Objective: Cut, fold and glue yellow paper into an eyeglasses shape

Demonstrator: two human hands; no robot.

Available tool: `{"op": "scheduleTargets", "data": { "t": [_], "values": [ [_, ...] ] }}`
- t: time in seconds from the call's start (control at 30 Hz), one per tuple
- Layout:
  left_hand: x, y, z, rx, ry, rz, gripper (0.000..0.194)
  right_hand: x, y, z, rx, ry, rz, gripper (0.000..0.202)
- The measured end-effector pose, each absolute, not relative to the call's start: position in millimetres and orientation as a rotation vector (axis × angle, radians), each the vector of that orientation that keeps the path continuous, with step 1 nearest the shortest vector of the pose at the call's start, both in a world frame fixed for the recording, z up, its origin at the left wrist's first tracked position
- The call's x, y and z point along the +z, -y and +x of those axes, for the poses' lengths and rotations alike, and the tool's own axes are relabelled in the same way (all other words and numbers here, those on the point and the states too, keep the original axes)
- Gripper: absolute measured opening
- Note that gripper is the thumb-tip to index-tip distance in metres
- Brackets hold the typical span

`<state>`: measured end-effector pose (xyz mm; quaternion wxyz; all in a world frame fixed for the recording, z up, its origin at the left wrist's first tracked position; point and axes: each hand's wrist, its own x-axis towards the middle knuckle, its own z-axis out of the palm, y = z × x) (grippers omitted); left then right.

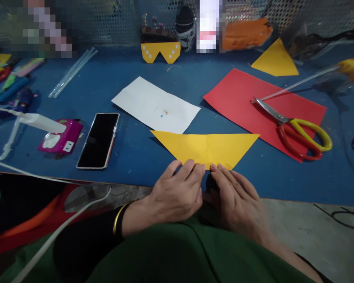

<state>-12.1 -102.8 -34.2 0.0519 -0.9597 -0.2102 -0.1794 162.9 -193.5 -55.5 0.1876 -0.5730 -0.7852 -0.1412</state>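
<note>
A folded yellow paper (208, 147) lies at the front edge of the blue table, its long side away from me and its narrow lower edge under my fingertips. My left hand (178, 190) has its fingers curled together on the lower left edge of the paper. On the right part of that edge, my right hand (238, 198) presses with its fingertips, the fingers held close together. Behind the yellow paper lies a white sheet (156, 104) with small coloured bits on it. To the right, red-and-yellow-handled scissors (283, 120) rest on a red sheet (236, 98).
A phone (98, 141) and a magenta socket block (63, 135) with a white plug lie at left. Clear sticks (73, 72), a yellow mask shape (161, 52) and a yellow paper piece (275, 59) lie farther back. A white cable crosses the front left edge.
</note>
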Motion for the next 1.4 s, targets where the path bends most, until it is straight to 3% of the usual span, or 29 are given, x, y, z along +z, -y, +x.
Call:
{"op": "scheduleTargets", "data": {
  "t": [0.43,0.6,0.87,1.4],
  "values": [
    [-41,108,-36,-0.627,0.781,-2.872,0.044,-57,197,168,-0.441,2.111,-1.666,0.032],
    [-48,109,-23,-0.648,0.718,-2.894,0.047,-54,196,169,-0.469,2.183,-1.710,0.038],
    [-49,109,-17,-0.792,0.680,-2.817,0.038,-57,198,172,-0.530,2.255,-1.697,0.045],
    [-60,107,-22,-0.810,0.611,-2.709,0.034,-76,191,164,-0.526,2.070,-1.677,0.034]
  ]
}}
